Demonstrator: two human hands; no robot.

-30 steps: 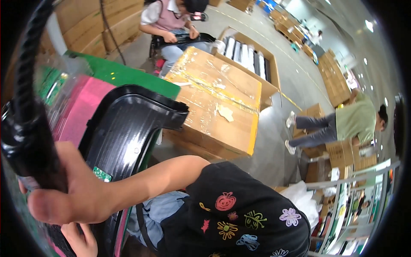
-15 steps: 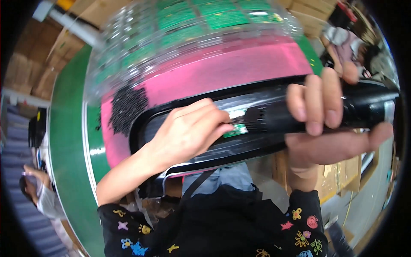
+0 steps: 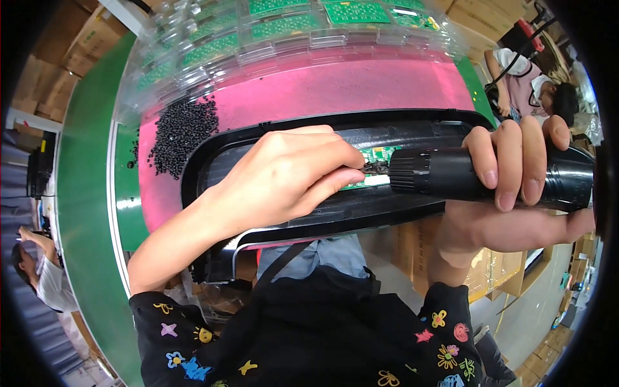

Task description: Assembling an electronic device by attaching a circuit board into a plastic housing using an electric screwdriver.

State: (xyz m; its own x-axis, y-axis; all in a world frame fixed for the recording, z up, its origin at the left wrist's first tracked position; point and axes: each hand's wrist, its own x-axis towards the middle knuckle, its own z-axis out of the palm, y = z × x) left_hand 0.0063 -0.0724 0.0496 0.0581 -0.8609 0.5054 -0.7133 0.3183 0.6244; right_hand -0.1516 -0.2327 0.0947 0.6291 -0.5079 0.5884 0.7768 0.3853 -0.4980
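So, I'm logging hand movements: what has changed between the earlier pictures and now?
Since the first picture the view has swung, and the right hand has brought the black tool down from near the camera, its nose now by the green circuit board. The left hand, then partly visible, is at that board. The right hand still grips the tool; the board still lies in the black casing.

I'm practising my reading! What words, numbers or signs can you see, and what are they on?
None that I can make out.
Brown cardboard box, lower right: dark marks, too small to read.
Green circuit board in the black plastic housing: any print is too small to read.
Right sleeve: coloured drawings, no readable words.
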